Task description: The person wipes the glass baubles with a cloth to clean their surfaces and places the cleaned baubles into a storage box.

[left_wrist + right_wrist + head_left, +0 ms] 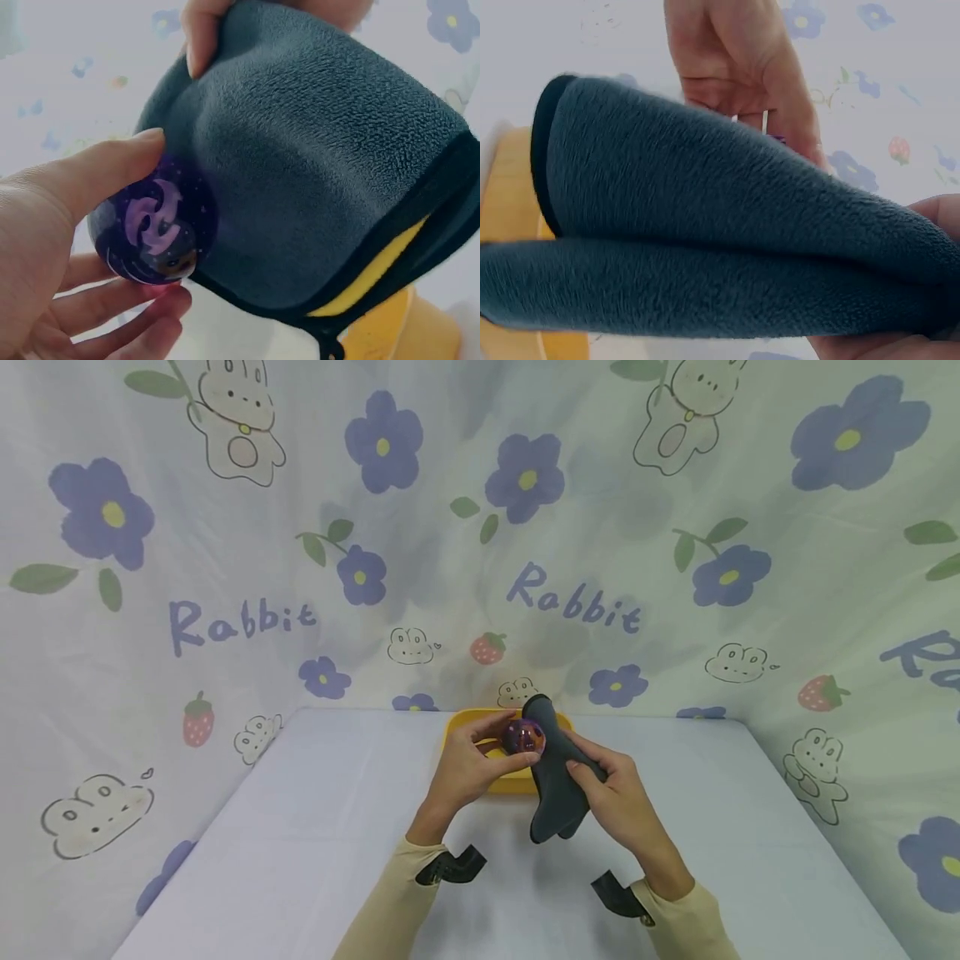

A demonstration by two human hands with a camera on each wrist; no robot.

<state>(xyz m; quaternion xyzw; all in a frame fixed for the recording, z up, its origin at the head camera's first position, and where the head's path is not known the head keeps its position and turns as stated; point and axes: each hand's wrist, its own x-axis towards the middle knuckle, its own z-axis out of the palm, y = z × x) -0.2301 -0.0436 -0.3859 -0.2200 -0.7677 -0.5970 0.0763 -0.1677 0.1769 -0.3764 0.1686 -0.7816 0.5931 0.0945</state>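
Observation:
My left hand (467,763) grips a shiny, see-through purple ball (523,737) between thumb and fingers. Pinched at its right side by my right hand (624,793) is a dark grey-green cloth (557,777) with black edging. It hangs folded, with its lower ends loose. In the left wrist view the ball (156,225) lies right against the fuzzy face of the cloth (285,165), and pale swirl marks show on it. From the right wrist, the folded cloth (682,180) hides nearly all of the ball.
Behind the hands a yellow tray (468,714) stands on the white table (315,827), partly covered by them. A curtain (450,560) printed with rabbits, flowers and strawberries closes off the back and sides. Black straps (453,865) sit at both wrists.

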